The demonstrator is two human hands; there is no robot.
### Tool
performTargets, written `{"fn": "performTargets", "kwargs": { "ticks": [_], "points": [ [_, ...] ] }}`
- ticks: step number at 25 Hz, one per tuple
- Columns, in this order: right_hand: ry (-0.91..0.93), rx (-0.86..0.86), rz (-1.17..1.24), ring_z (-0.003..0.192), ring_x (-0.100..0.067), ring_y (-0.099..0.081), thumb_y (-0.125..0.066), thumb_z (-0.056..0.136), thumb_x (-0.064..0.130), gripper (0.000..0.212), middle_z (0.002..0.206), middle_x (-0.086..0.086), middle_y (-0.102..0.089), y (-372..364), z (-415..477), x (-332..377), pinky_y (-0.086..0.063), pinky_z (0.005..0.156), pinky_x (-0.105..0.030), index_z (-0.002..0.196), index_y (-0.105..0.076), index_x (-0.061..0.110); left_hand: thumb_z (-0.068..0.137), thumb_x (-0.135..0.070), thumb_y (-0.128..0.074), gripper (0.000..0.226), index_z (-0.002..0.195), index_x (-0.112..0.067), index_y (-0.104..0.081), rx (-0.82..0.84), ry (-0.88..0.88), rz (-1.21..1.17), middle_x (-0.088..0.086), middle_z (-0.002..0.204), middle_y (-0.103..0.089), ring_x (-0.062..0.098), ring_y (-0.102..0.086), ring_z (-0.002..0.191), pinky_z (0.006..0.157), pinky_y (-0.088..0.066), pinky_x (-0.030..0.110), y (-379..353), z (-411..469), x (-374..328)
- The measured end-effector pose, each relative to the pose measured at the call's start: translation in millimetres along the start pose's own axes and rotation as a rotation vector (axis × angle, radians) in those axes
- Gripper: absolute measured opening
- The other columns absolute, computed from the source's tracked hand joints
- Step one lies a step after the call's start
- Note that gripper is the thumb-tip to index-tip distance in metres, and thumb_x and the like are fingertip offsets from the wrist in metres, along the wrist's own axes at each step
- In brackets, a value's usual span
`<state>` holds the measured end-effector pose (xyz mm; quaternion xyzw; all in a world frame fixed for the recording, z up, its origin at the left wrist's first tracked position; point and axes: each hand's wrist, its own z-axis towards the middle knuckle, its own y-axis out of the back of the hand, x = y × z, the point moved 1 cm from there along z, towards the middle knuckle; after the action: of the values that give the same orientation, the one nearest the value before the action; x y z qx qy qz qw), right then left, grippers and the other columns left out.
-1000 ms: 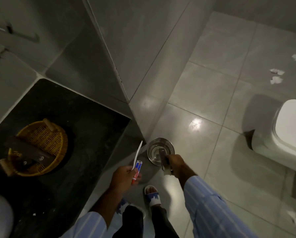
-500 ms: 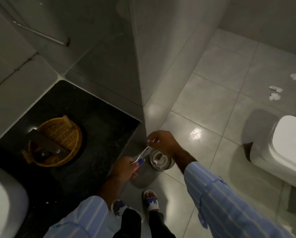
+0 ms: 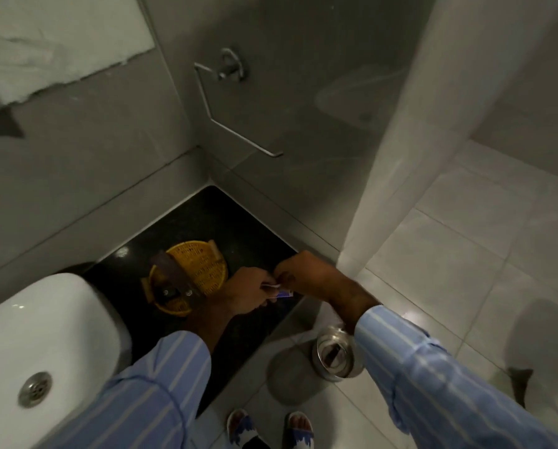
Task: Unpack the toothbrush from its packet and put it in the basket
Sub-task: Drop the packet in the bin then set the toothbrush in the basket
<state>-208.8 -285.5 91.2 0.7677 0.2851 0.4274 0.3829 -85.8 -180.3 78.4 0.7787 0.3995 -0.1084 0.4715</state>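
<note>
Both hands meet above the right-hand edge of the dark desk (image 3: 238, 228), close together. Left hand (image 3: 246, 291) is closed around the toothbrush (image 3: 272, 286), of which only a pale bit of handle and a blue and red patch show between the two hands. Right hand (image 3: 306, 273) has its fingertips pinched at that same spot, though whether it grips the brush or a scrap of packet cannot be told. Striped blue sleeves cover both forearms.

Just left of the left hand sits the yellow basket (image 3: 203, 267), round and woven, standing on the desk with a dark flat object (image 3: 174, 278) lying across its left part. Its right half is open from above. Beyond the basket the desk runs into a corner where two grey walls meet, so room is tight at the back. A white sink (image 3: 44, 335) crowds the desk on the left, near the basket rim.

To the right the desk edge drops to the pale tiled floor (image 3: 449, 254), which is wide and open. A small steel bin (image 3: 334, 358) stands on the floor below the right forearm.
</note>
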Motion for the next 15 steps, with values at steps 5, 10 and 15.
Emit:
{"fn": "performTargets", "kwargs": {
  "ticks": [5, 10, 15],
  "points": [
    [0.096, -0.091, 0.049, 0.097, -0.021, -0.067, -0.063, 0.088, 0.022, 0.034, 0.109, -0.004, -0.071, 17, 35, 29, -0.046, 0.08, -0.027, 0.121, -0.065, 0.022, 0.079, -0.031, -0.075, 0.015, 0.091, -0.025, -0.069, -0.277, -0.073, -0.03, -0.009, 0.063, -0.065, -0.002, -0.064, 0.057, 0.058, -0.051, 0.015, 70, -21, 42],
    [0.113, -0.136, 0.279, 0.068, -0.004, -0.065, -0.073, 0.078, 0.01, 0.099, 0.079, 0.002, -0.068, 13, 80, 55, -0.052, 0.061, -0.015, 0.151, -0.016, 0.044, 0.068, -0.026, -0.086, 0.018, 0.078, -0.032, -0.073, -0.358, 0.104, -0.302, -0.004, 0.089, -0.072, 0.018, -0.071, 0.085, 0.069, -0.057, 0.022, 106, -37, 110],
    [0.15, -0.178, 0.452, 0.071, 0.006, -0.061, -0.076, 0.078, 0.009, 0.086, 0.097, 0.014, -0.062, 9, 138, 81, -0.059, 0.071, -0.021, 0.147, -0.031, 0.034, 0.07, -0.023, -0.085, 0.015, 0.081, -0.027, -0.076, -0.453, 0.156, -0.325, -0.001, 0.084, -0.076, 0.003, -0.073, 0.069, 0.073, -0.062, 0.029, 144, -29, 158]
  ]
}}
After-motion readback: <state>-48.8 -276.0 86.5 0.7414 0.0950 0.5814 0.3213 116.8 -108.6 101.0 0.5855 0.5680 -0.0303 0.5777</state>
